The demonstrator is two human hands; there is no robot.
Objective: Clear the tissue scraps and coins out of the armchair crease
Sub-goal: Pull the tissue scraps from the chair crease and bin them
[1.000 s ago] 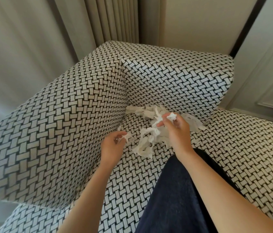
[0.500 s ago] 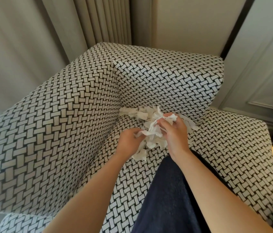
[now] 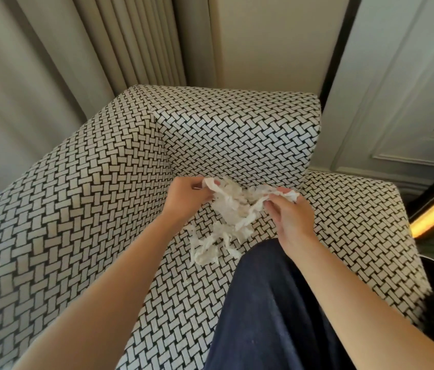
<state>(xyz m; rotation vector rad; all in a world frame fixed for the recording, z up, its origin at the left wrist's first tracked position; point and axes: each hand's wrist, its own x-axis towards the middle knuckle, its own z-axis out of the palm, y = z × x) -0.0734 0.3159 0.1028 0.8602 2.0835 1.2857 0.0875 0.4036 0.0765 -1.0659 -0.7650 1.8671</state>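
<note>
As 2 bare hands close in on each other, the white shredded tissue scraps [image 3: 230,209] hang between them above the back corner of the black-and-white woven-pattern upholstered armchair [image 3: 77,209].
Left hand [image 3: 188,196]: fingers curled, pinching the upper left end of the tissue mass. Right hand [image 3: 289,214]: fingers and thumb closed on the upper right end. Judgement: the 2-point hold keeps the loose strips bunched as 1 bundle, so fewer drop back. Lower strands trail onto the seat cushion [image 3: 184,316], and 1 small fragment [image 3: 185,276] lies apart on it. The crease [image 3: 166,153] between arm and backrest shows no tissue in its visible part. No coins are visible; a small dark glint at the left fingertips cannot be identified. A dark navy trouser leg [image 3: 277,303] rests on the seat, keeping the person close.
</note>
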